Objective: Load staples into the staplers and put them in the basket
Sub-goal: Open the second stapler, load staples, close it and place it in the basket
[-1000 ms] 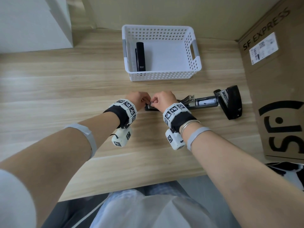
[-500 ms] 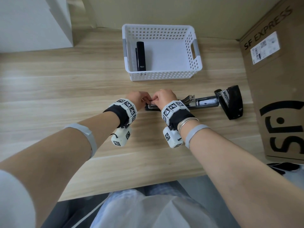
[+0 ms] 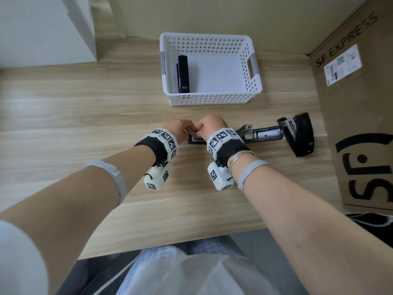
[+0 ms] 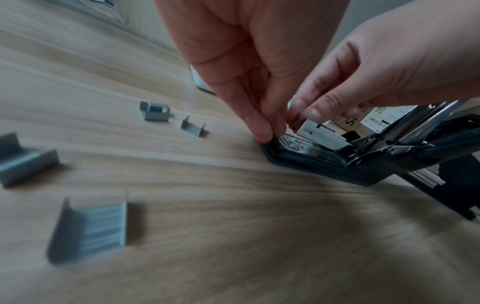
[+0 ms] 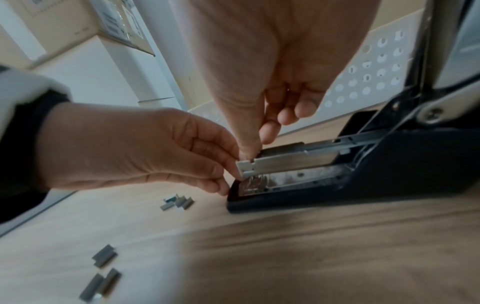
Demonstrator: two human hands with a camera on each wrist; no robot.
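Note:
A black stapler lies opened flat on the wooden table, its cover folded out to the right and its metal magazine raised. My left hand pinches the front end of the stapler's base. My right hand comes down from above and pinches the magazine's front tip with thumb and forefinger. Whether a staple strip sits between those fingers is hidden. Several loose staple strips lie on the table left of the stapler. A second black stapler, closed, lies in the white basket.
A large cardboard box stands along the right side, close to the stapler's cover. A white cabinet fills the back left corner. More staple strips lie under my wrists. The table's front edge runs by my lap.
Both hands stay at the stapler's front end. My right wrist has edged slightly to the left; the stapler has not moved.

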